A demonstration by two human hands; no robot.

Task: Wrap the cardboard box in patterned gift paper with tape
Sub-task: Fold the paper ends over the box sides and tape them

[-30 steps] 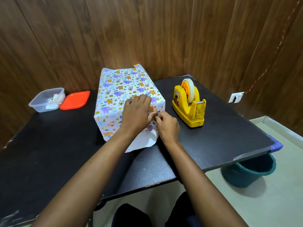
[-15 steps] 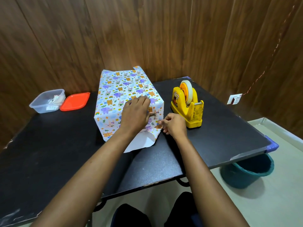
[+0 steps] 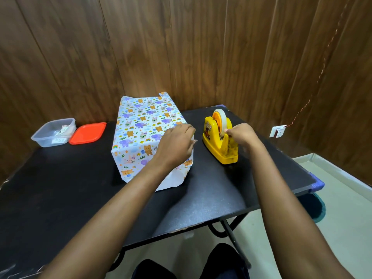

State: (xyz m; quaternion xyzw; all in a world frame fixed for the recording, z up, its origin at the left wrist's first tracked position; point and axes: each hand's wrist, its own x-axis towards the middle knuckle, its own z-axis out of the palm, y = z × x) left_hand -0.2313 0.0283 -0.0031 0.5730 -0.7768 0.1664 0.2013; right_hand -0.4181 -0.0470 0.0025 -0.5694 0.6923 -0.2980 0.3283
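Observation:
The box wrapped in animal-patterned gift paper [image 3: 141,135] stands on the black table [image 3: 80,198]. A white flap of paper juts out from its near end. My left hand [image 3: 175,146] rests on the box's near right top corner, fingers pressing the paper down. To the right stands a yellow tape dispenser [image 3: 219,141] with a roll of tape [image 3: 220,120]. My right hand [image 3: 240,133] is at the dispenser's near end, fingers pinching at the tape by the roll.
A clear plastic tub [image 3: 53,131] and its orange lid [image 3: 87,132] lie at the table's far left. Wooden wall panels close the back. A teal bin [image 3: 319,208] sits on the floor under the right table corner. My knees are below the table's front edge.
My right hand left the box's near end and moved right to the tape dispenser. My left hand stayed on the box, holding the paper.

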